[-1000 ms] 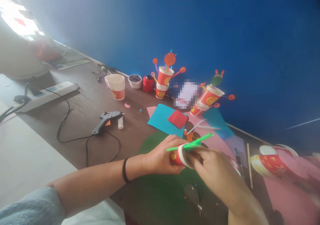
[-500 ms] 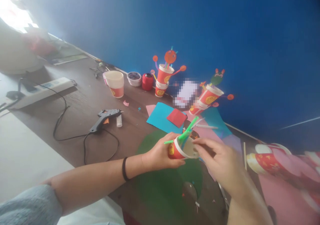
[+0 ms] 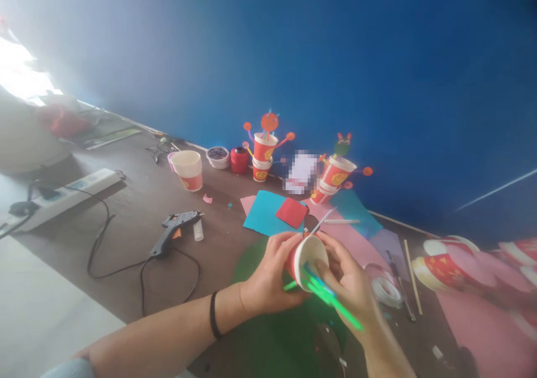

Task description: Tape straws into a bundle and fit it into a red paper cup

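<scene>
My left hand [image 3: 268,277] is wrapped round a small red paper cup [image 3: 305,258] with a white rim, held on its side above a green paper disc [image 3: 255,333]. A green straw [image 3: 335,302] runs through the cup's wall and sticks out toward me. My right hand [image 3: 350,280] pinches that straw at the cup's mouth, the fingers closed on it. Both hands meet at the cup over the brown table.
A black glue gun [image 3: 174,227] with its cord lies left of my hands, near a glue stick [image 3: 198,230]. Blue, red and pink paper sheets [image 3: 268,213] lie behind. Finished cup figures [image 3: 264,149] stand by the blue wall. A tape roll [image 3: 384,288] and stacked red cups [image 3: 444,266] sit right.
The cup has been turned so its mouth faces me. The green straw swung from pointing up and away to pointing down toward me, with my right hand moving in onto it.
</scene>
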Demonstrator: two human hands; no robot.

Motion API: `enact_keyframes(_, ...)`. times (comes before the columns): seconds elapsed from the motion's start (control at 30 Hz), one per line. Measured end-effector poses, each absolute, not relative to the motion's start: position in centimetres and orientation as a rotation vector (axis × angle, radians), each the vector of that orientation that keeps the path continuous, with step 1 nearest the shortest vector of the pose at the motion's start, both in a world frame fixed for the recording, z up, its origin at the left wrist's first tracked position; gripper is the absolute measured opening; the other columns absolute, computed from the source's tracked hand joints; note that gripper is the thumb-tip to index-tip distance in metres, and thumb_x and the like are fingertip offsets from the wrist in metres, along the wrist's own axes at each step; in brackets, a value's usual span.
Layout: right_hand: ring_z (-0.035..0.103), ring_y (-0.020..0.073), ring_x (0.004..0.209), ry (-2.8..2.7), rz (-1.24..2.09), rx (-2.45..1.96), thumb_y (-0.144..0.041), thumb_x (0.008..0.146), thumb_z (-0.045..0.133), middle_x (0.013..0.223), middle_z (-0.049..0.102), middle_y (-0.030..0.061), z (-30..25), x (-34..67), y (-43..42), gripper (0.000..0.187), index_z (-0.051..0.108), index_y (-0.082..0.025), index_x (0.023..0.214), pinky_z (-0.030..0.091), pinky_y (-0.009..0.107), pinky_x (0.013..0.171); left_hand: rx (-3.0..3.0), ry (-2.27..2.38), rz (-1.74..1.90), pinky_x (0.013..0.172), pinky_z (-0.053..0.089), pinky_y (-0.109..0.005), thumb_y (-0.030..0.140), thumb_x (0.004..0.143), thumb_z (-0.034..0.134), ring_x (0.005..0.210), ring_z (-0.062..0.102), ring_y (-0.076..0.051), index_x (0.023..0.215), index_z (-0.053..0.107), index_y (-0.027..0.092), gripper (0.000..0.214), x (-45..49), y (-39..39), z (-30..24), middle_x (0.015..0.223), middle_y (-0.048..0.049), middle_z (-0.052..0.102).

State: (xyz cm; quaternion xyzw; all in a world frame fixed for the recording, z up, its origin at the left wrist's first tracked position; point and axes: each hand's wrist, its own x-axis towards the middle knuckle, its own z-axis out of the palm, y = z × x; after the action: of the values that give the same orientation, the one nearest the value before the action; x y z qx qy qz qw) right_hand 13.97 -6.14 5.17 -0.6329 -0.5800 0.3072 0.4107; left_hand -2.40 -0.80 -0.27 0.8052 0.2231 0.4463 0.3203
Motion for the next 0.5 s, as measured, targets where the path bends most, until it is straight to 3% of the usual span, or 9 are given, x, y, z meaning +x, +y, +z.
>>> enact_keyframes(0.17,0.063,0.0236,0.103,-1.385,0.874,-1.568,-0.039,0.086,0.051,0.112,0.066,0.0131,5.3,15.6,-6.3,0.036,0.052,-0.018,0.115,0.051,0.034,0.084,2.083,0.399,0.955,0.104,0.034,-0.050,0.041,0.056,0.079,0.129,0.029,-0.034,0.143,0.014,0.025,0.110,-2.7,-0.7,-0.2,0.138,-0.0149,0.029)
enact_keyframes(0.37,0.066,0.0183,0.086,-1.559,0.865,-1.589,-0.031,0.088,0.048,0.090,0.068,0.0046,6.7,15.6,-6.8,0.015,0.054,-0.020,0.096,0.049,0.030,0.076,2.107,0.541,0.847,0.100,0.039,-0.047,0.048,0.056,0.079,0.117,0.045,-0.030,0.139,0.026,0.026,0.101,-2.5,0.2,-0.6,0.128,-0.0122,0.047)
enact_keyframes(0.5,0.063,0.0151,0.079,-1.619,0.787,-1.582,-0.028,0.086,0.049,0.085,0.066,0.0016,6.0,16.4,-6.7,0.012,0.059,-0.020,0.086,0.047,0.026,0.074,2.153,0.584,0.787,0.093,0.044,-0.040,0.046,0.058,0.078,0.107,0.053,-0.026,0.132,0.038,0.024,0.087,-2.4,0.6,-0.7,0.118,-0.0094,0.055)
